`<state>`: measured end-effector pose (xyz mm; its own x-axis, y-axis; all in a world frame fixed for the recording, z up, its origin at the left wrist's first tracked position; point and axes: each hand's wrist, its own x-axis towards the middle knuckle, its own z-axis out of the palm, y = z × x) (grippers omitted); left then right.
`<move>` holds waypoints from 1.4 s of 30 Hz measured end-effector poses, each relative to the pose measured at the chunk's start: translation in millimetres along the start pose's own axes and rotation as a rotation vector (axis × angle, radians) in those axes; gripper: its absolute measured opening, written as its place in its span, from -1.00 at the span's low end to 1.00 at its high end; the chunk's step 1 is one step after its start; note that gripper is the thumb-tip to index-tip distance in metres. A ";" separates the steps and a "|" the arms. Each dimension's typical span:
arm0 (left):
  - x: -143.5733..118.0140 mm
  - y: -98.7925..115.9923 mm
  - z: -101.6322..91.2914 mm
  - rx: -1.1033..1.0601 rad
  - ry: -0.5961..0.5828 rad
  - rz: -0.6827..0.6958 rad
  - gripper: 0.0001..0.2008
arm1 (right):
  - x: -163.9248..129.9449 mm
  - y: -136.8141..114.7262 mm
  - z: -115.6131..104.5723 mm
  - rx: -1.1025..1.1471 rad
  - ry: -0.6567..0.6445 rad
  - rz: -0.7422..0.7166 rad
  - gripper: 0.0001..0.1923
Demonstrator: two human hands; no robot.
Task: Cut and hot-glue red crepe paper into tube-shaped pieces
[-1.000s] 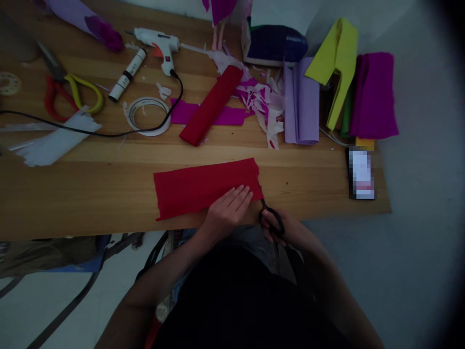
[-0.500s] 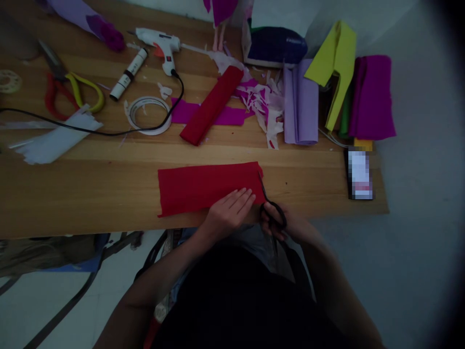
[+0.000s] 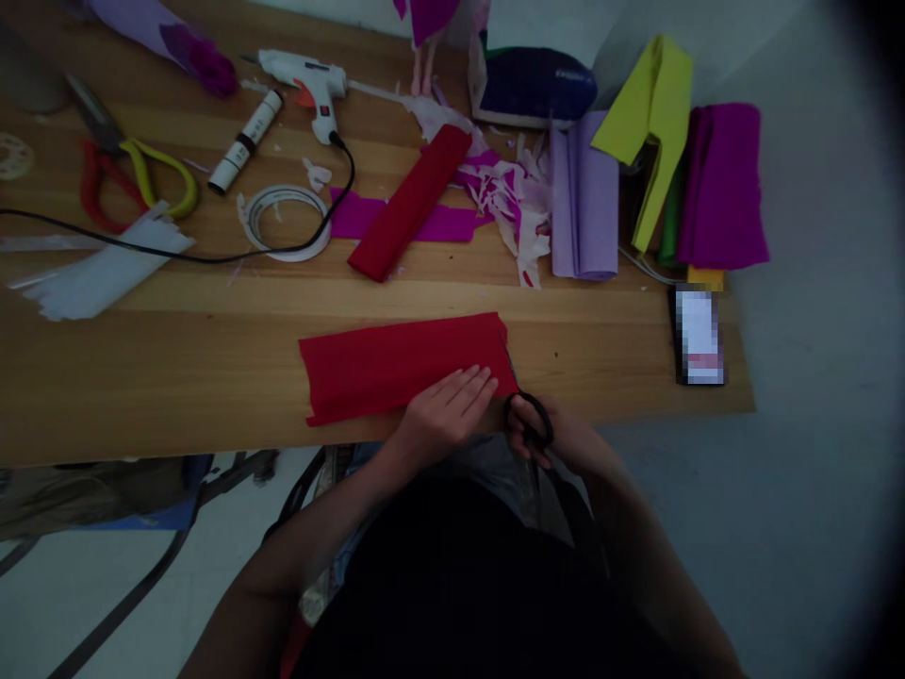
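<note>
A flat red crepe paper sheet (image 3: 386, 363) lies near the front edge of the wooden table (image 3: 176, 368). My left hand (image 3: 447, 413) presses flat on its near right corner. My right hand (image 3: 558, 438) grips black scissors (image 3: 527, 410) by the handles, just right of the sheet; the thin blades run up along the sheet's right edge.
Farther back lie a red paper roll (image 3: 410, 203), magenta strips and scraps (image 3: 501, 193), lilac (image 3: 585, 193), yellow (image 3: 654, 113) and purple (image 3: 725, 184) folded papers, a glue gun (image 3: 307, 80) with black cord, a tape ring (image 3: 287, 222), a glue stick (image 3: 244, 141), pliers (image 3: 134, 174) and a phone (image 3: 699, 335).
The scissors moved forward along the sheet's right edge from its near corner. The red sheet shifted slightly under my left hand.
</note>
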<state>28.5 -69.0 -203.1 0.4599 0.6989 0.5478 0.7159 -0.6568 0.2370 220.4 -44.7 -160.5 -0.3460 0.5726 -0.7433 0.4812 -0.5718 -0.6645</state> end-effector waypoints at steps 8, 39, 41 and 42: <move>-1.9 -0.7 2.0 0.002 -0.013 0.061 -0.68 | 3.4 -6.9 -7.1 -0.002 -0.022 0.025 -0.35; -7.0 -1.0 3.0 -0.023 0.001 0.161 -0.71 | 7.8 -12.9 -9.5 -0.083 0.047 -0.047 -0.30; -7.8 -0.9 2.9 -0.027 0.001 0.162 -0.70 | 8.3 -12.7 -9.9 -0.085 0.053 -0.040 -0.29; -7.9 -0.9 2.7 -0.027 0.006 0.163 -0.70 | 8.5 -12.3 -9.6 -0.084 0.056 -0.037 -0.28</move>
<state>25.6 -73.1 -209.8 0.5654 0.5812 0.5852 0.6181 -0.7684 0.1660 219.3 -27.1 -157.9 -0.3204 0.6259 -0.7110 0.5352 -0.4998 -0.6811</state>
